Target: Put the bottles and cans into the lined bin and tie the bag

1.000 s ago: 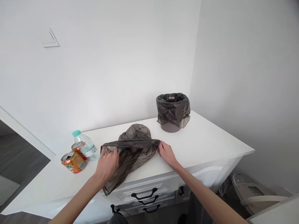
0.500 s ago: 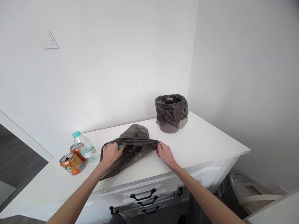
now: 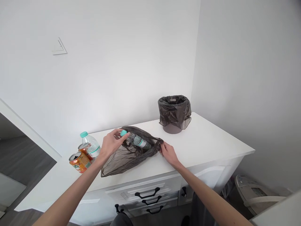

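"Both hands were pinching in the head view, weren't they?"

"Yes. The left hand (image 3: 111,144) had its thumb and fingers about the turquoise cap (image 3: 123,133) of a clear bottle (image 3: 142,143), and the right hand (image 3: 168,153) nipped a gathered edge of the dark bag (image 3: 117,161)."

"Where was that bottle?"

"Tilted in the bag's mouth on the white counter (image 3: 207,138), neck toward ten o'clock, base toward four."

"And around the bag?"

"Toward nine o'clock an upright bottle (image 3: 90,146) stood just beside an orange can (image 3: 80,162) and another can (image 3: 82,149) behind it. Between one and two o'clock stood a lined bin (image 3: 174,116), well apart from the bag."

"Which step was it?"

"Handling the bottle at the bag's mouth, I judged; whether inward or outward, I couldn't tell."

"What did the next move call for?"

"To my mind, a steady right-hand pinch on the plastic while the left guided the bottle by its cap, so the film wouldn't snag."
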